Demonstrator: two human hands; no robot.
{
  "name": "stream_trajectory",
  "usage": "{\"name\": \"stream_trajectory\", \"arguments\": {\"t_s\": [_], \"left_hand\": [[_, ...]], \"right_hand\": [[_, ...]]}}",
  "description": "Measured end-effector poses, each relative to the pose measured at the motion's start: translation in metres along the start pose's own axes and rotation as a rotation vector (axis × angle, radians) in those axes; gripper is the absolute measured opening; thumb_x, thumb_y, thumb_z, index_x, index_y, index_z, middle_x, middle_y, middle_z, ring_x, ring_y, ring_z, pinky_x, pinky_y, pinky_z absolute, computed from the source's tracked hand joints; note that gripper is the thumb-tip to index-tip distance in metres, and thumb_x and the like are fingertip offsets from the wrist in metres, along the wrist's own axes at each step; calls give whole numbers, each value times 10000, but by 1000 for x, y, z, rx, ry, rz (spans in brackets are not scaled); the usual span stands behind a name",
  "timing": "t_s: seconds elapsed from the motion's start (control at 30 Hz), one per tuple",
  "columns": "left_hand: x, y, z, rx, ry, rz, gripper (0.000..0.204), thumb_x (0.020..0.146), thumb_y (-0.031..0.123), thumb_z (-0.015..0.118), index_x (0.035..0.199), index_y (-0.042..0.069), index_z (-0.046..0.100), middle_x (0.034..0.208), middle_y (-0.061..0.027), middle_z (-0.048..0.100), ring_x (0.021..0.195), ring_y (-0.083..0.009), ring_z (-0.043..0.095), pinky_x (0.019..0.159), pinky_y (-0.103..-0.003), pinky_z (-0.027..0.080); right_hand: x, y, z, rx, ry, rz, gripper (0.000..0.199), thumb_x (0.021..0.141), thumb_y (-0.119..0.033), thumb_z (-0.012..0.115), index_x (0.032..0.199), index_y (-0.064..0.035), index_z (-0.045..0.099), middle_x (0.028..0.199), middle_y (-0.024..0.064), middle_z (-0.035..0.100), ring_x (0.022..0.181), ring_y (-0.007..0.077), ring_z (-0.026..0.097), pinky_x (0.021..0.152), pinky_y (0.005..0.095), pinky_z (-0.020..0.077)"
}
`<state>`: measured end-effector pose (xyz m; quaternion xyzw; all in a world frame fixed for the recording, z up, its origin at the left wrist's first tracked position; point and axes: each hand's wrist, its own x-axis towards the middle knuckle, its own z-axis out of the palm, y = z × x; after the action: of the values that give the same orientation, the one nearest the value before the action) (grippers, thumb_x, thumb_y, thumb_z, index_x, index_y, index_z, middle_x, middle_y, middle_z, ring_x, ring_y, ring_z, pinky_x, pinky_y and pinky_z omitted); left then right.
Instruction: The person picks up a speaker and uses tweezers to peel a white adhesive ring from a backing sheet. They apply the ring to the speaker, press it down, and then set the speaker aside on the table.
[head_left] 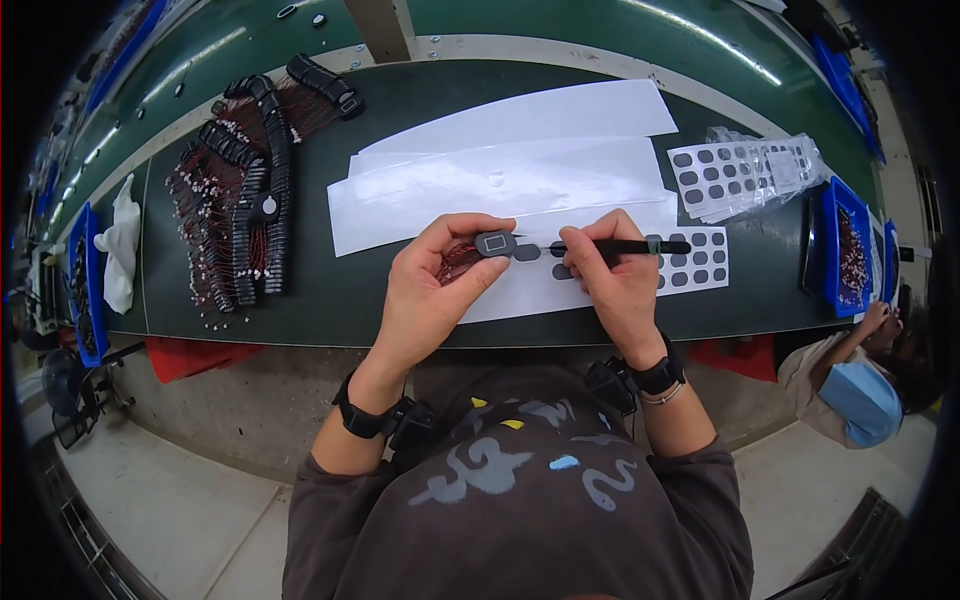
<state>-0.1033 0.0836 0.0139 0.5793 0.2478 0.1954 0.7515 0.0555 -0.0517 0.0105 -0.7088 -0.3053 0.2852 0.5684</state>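
My left hand [432, 290] pinches a small dark rectangular part [494, 243] with red wires [456, 262] trailing under the palm. My right hand [612, 270] grips black tweezers [640, 246] lying horizontally, tips pointing left toward the part. A grey oval sticker [527, 252] sits at the tweezers' tips, right beside the part. Under both hands lies a white backing sheet [530, 290], and a sheet of grey oval stickers [700, 262] is just right of my right hand.
Long white paper strips [500, 170] lie across the dark green bench [330, 290]. A pile of wired black parts [245, 190] fills the left. A bag of sticker sheets [745, 170] and a blue bin [845, 245] stand right. Another person [860, 385] sits at lower right.
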Motion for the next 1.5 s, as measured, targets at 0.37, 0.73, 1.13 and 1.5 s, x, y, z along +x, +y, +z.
{"name": "stream_trajectory", "arguments": {"t_s": [0.37,0.73,1.13,1.5], "left_hand": [[-2,2,1,2,-41,-20,314,889,-16,661,1194,-17,584,1222,-120,655,1081,-135,625,961,-267,489],[-1,-1,3,15,28,16,316,892,-9,667,1197,-7,585,1187,-77,657,1038,-105,632,923,-230,501],[-1,-1,0,31,-43,13,311,895,-13,658,1198,-16,586,1130,-55,668,1013,-93,632,898,-223,504],[-1,-1,1,-47,-90,41,286,919,1,640,1200,-20,594,1182,-90,676,1040,-114,638,924,-252,509]], "right_hand": [[-1,-10,2,401,89,27,168,955,-123,652,837,-62,548,723,11,631,630,45,529,583,202,418],[-5,1,-1,-97,24,2,177,939,-152,683,853,-55,561,717,12,635,632,27,526,579,201,399],[-1,-3,2,458,-29,-40,186,1024,-174,541,877,-62,520,757,45,600,727,127,620,693,276,533],[11,-1,11,649,-136,203,222,1023,-246,549,864,-92,527,724,6,568,937,212,713,786,344,610]]}}
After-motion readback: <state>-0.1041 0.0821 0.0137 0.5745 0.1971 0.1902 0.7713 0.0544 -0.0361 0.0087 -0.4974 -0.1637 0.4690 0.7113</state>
